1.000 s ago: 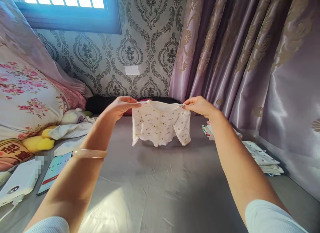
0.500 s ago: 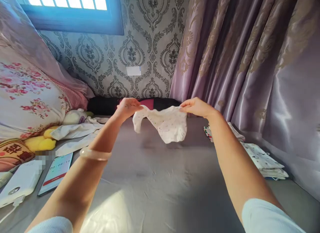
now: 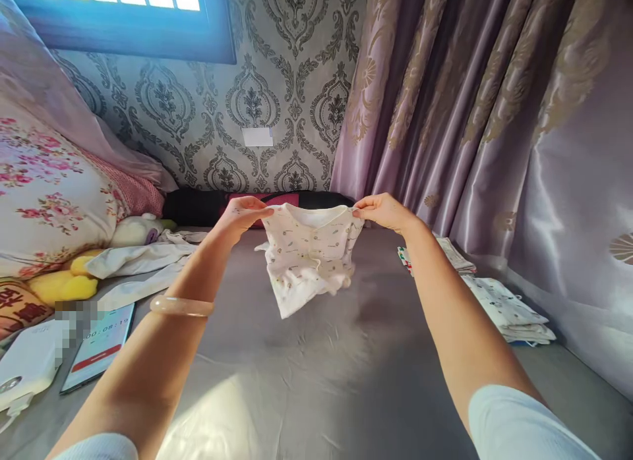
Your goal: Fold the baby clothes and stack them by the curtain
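A small white baby shirt [image 3: 309,246] with a scattered print hangs stretched between my hands, above the grey bed sheet [image 3: 277,374]. My left hand [image 3: 243,217] pinches its left shoulder, and my right hand [image 3: 386,213] pinches the right one. The neckline faces up and is spread wide. Its lower edge droops unevenly, with one corner pointing down, and a thin tie shows on the front. A pale bangle [image 3: 182,306] circles my left forearm.
Folded clothes [image 3: 507,308] are stacked at the right, with another small pile [image 3: 455,254] behind. At left lie a phone [image 3: 99,346], a white power bank [image 3: 32,361], pale garments [image 3: 143,259], a yellow plush toy [image 3: 64,285] and a floral pillow [image 3: 49,196]. Curtains [image 3: 445,117] hang at the right.
The shirt has swung down and opened out, so its front and neckline now show. Both hands keep hold at its top. The view has shifted slightly to the right.
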A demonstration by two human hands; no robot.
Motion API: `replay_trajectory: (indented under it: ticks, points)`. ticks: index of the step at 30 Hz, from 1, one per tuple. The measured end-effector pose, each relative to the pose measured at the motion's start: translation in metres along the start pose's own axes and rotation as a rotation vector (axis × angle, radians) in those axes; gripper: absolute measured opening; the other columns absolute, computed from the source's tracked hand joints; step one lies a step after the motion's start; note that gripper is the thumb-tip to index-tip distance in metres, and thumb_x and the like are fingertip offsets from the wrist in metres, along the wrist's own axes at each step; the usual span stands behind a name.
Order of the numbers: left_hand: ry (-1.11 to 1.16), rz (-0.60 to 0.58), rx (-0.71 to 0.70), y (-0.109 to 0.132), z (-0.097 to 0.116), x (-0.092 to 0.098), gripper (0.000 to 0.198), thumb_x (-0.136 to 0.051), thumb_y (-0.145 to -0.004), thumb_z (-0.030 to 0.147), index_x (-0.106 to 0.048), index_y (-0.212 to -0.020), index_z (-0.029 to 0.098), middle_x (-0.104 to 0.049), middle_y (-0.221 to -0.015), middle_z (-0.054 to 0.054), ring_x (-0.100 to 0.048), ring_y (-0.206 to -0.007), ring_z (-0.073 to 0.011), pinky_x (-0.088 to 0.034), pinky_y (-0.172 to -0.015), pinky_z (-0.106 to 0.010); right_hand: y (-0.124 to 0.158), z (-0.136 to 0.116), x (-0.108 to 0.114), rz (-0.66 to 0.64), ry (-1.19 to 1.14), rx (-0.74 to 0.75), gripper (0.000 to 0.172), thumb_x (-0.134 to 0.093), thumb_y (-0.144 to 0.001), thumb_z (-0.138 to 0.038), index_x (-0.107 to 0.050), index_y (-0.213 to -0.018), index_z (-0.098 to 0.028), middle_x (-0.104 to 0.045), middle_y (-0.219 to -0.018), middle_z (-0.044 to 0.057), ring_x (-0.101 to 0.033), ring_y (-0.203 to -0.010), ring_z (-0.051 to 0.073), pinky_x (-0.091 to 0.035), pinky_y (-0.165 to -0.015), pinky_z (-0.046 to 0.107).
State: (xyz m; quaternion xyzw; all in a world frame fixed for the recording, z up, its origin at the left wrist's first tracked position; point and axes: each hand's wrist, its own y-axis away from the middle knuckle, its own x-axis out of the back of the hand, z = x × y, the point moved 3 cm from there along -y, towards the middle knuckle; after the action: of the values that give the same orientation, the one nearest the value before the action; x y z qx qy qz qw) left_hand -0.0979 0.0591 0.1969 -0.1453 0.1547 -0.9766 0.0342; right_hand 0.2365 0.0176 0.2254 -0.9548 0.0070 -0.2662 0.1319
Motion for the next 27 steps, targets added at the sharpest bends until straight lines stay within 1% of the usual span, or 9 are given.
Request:
replay_trajectory:
  ticks: [3,5,9,12,14,19,22,24,27]
  points:
    - [0.035,-0.001,0.024,0.002,-0.003,0.001,0.041,-0.084,-0.047,0.043,-0.066,-0.070,0.015,-0.064,-0.062,0.000,-0.053,-0.057,-0.0118,-0.037,-0.055,-0.023,-0.003,0.006,0.000,0.055,-0.028,-0.023,0.017,-0.082,-0.065,-0.026,-0.071,-0.074,-0.015,-0.073,-0.072,0.003,-0.064,-0.069,0.014,-0.050,-0.069,0.025]
    - [0.046,0.008,0.046,0.005,-0.001,0.002,0.040,-0.084,-0.048,0.041,-0.066,-0.072,0.015,-0.063,-0.062,0.000,-0.053,-0.055,-0.0113,-0.037,-0.053,-0.023,-0.003,0.008,0.000,0.093,-0.044,-0.020,0.013,-0.078,-0.069,-0.023,-0.070,-0.076,-0.015,-0.072,-0.071,0.002,-0.063,-0.067,0.013,-0.049,-0.067,0.024]
    - [0.073,0.054,0.113,0.009,0.001,0.001,0.034,-0.080,-0.051,0.035,-0.065,-0.075,0.016,-0.061,-0.061,0.001,-0.054,-0.054,-0.0128,-0.040,-0.052,-0.024,-0.002,0.008,-0.003,0.161,-0.054,-0.004,0.004,-0.069,-0.077,-0.017,-0.068,-0.079,-0.014,-0.070,-0.069,0.001,-0.060,-0.062,0.011,-0.046,-0.064,0.022]
    - [0.087,0.061,0.086,0.009,-0.001,-0.002,0.030,-0.077,-0.054,0.032,-0.066,-0.075,0.015,-0.062,-0.062,0.000,-0.057,-0.058,-0.0143,-0.043,-0.054,-0.024,-0.002,0.007,-0.007,0.237,-0.057,0.006,0.002,-0.066,-0.078,-0.016,-0.066,-0.079,-0.014,-0.069,-0.072,0.001,-0.059,-0.063,0.010,-0.045,-0.064,0.022]
    - [0.074,0.066,0.047,0.009,-0.003,-0.003,0.029,-0.075,-0.056,0.033,-0.066,-0.076,0.014,-0.062,-0.064,-0.001,-0.058,-0.062,-0.0149,-0.045,-0.058,-0.025,-0.002,0.008,-0.009,0.290,-0.036,0.010,0.005,-0.064,-0.080,-0.019,-0.066,-0.080,-0.014,-0.069,-0.073,0.001,-0.059,-0.066,0.011,-0.045,-0.065,0.022]
    - [0.076,0.068,-0.018,0.016,0.003,-0.006,0.031,-0.070,-0.058,0.036,-0.066,-0.080,0.014,-0.065,-0.071,-0.002,-0.060,-0.068,-0.0161,-0.048,-0.065,-0.028,0.000,0.009,-0.010,0.421,0.159,0.027,0.016,-0.058,-0.084,-0.026,-0.068,-0.088,-0.015,-0.069,-0.079,0.003,-0.060,-0.076,0.016,-0.046,-0.072,0.026]
    - [0.077,0.050,-0.050,0.024,0.010,-0.008,0.034,-0.068,-0.059,0.038,-0.066,-0.083,0.014,-0.065,-0.073,-0.003,-0.060,-0.068,-0.0164,-0.049,-0.064,-0.028,0.009,0.006,-0.009,0.438,0.305,0.042,0.020,-0.052,-0.087,-0.024,-0.069,-0.093,-0.015,-0.070,-0.084,0.004,-0.060,-0.080,0.017,-0.046,-0.075,0.027]
    - [0.033,0.048,-0.076,0.029,0.014,-0.007,0.035,-0.067,-0.060,0.039,-0.067,-0.084,0.014,-0.064,-0.073,-0.003,-0.059,-0.068,-0.0166,-0.049,-0.064,-0.028,0.017,0.002,-0.009,0.438,0.411,0.056,0.022,-0.049,-0.089,-0.022,-0.068,-0.096,-0.016,-0.070,-0.088,0.006,-0.061,-0.083,0.019,-0.044,-0.077,0.029]
    - [-0.085,0.096,-0.132,0.034,0.015,-0.004,0.033,-0.065,-0.064,0.040,-0.068,-0.084,0.014,-0.065,-0.074,-0.003,-0.058,-0.070,-0.0169,-0.048,-0.062,-0.026,0.032,-0.006,-0.011,0.458,0.556,0.117,0.025,-0.045,-0.091,-0.021,-0.067,-0.101,-0.018,-0.071,-0.097,0.008,-0.061,-0.088,0.021,-0.042,-0.077,0.030]
